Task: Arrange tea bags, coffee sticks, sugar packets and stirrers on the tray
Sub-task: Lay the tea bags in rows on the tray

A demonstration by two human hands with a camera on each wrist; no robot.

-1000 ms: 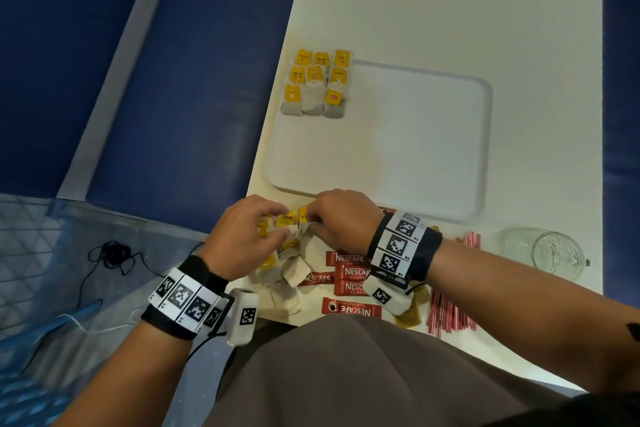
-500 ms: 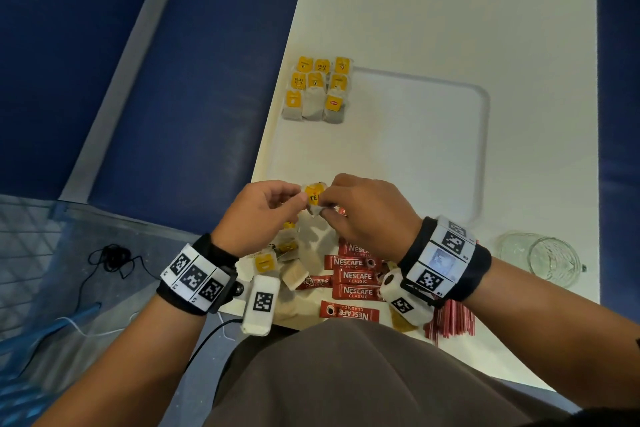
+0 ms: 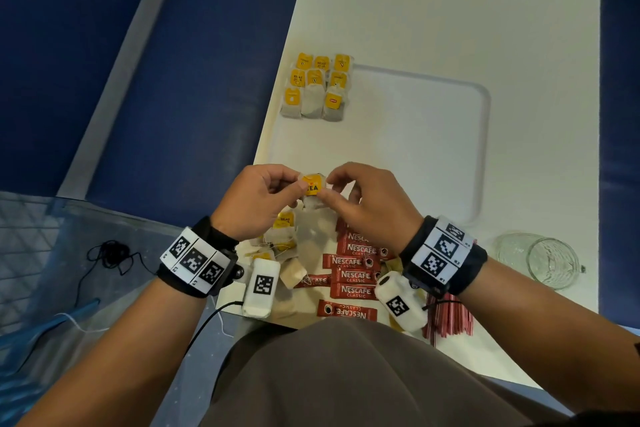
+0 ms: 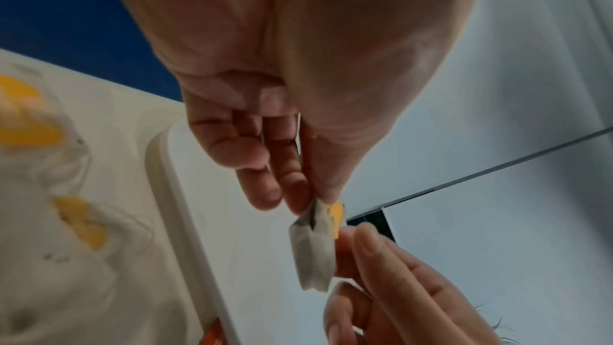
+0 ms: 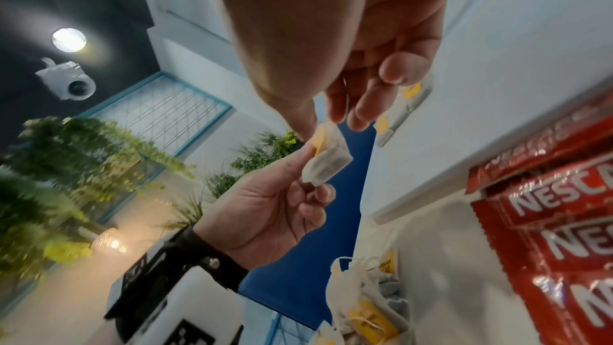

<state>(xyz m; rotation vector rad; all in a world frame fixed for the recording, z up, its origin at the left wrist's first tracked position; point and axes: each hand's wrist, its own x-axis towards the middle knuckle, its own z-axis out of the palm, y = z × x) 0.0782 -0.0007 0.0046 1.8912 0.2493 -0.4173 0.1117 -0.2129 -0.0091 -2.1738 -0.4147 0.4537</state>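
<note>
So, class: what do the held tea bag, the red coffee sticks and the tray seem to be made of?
Yellow-tagged tea bag: thin matte paper, seemingly; it creases softly. Red Nescafe coffee sticks: glossy foil or plastic film, showing glare. White rectangular tray: probably smooth moulded plastic with a rounded rim.

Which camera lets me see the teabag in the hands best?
The head view: the small white teabag with a yellow tag faces up, its label partly readable, pinched by left hand and right hand. The left wrist view shows it edge-on; the right wrist view shows its pouch, slightly blurred.
</note>
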